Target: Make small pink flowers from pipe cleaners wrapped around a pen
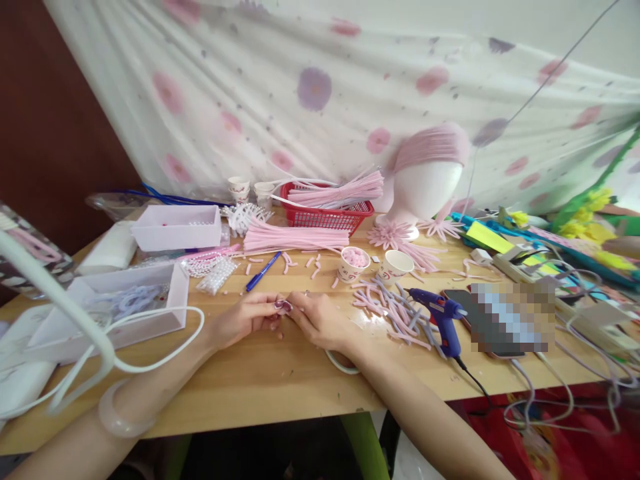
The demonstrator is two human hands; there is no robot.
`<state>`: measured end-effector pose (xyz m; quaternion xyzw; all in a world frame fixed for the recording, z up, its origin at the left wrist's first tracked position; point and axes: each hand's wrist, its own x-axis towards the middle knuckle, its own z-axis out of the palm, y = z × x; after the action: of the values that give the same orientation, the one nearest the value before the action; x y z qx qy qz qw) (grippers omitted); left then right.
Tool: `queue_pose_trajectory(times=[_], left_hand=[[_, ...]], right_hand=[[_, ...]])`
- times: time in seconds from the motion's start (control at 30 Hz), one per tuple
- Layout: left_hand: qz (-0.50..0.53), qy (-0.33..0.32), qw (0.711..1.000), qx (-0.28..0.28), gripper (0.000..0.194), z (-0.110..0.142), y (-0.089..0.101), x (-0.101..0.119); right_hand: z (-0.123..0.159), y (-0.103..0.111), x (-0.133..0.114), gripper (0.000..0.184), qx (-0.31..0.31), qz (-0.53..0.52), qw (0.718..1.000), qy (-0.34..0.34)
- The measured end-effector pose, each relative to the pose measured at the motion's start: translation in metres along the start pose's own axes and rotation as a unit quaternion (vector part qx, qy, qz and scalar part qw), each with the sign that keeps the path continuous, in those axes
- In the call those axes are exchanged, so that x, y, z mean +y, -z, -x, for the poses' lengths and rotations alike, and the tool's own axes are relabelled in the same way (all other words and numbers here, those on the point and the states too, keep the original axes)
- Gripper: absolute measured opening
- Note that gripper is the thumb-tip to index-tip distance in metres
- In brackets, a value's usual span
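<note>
My left hand [253, 315] and my right hand [316, 319] meet above the middle of the wooden table [250, 393]. Both have their fingers curled, with the tips pressed close together. A shiny dark purple patch shows at the thumbs; whether it is a nail or a small held piece, I cannot make out. Whatever lies between the fingers is hidden. Beyond my left hand is a blue pen [263, 271]. Right of my right hand lie cut pink and grey fuzzy stems [395, 310], and beside them a blue glue gun [443, 317].
Paper cups [395, 267] stand behind the cut stems, one filled with pink bits. Farther back are a bundle of pink stems [295, 237], a red basket [325, 217] and a white mannequin head [425, 190]. White trays [175, 293] and a cable are at left; phones [500, 323] lie right.
</note>
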<state>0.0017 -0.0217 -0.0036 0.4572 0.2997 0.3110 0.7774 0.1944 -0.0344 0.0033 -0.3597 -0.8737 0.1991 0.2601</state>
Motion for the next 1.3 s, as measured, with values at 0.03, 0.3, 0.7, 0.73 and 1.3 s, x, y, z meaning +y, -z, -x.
queue_pose_trajectory(times=[0.03, 0.3, 0.7, 0.73, 1.3], left_hand=[[0.009, -0.001, 1.0, -0.006, 0.019, 0.0, 0.0, 0.0], [-0.022, -0.02, 0.999, 0.032, 0.021, 0.0, -0.003, 0.005], [0.07, 0.296, 0.952, -0.044, 0.038, -0.005, 0.012, 0.005], [0.089, 0.303, 0.947, -0.058, 0.035, -0.005, 0.015, 0.006], [-0.411, -0.217, 0.876, 0.125, 0.013, 0.009, -0.01, 0.01]], right_hand=[[0.0, 0.0, 0.0, 0.016, 0.004, -0.001, 1.0, 0.003], [-0.001, -0.003, 0.001, 0.013, 0.001, 0.11, 0.994, 0.017], [-0.006, -0.003, 0.004, 0.013, -0.069, 0.306, 0.939, 0.138], [-0.006, -0.002, 0.003, 0.012, -0.07, 0.315, 0.936, 0.14], [-0.006, -0.009, -0.004, 0.025, 0.043, -0.304, 0.945, -0.112]])
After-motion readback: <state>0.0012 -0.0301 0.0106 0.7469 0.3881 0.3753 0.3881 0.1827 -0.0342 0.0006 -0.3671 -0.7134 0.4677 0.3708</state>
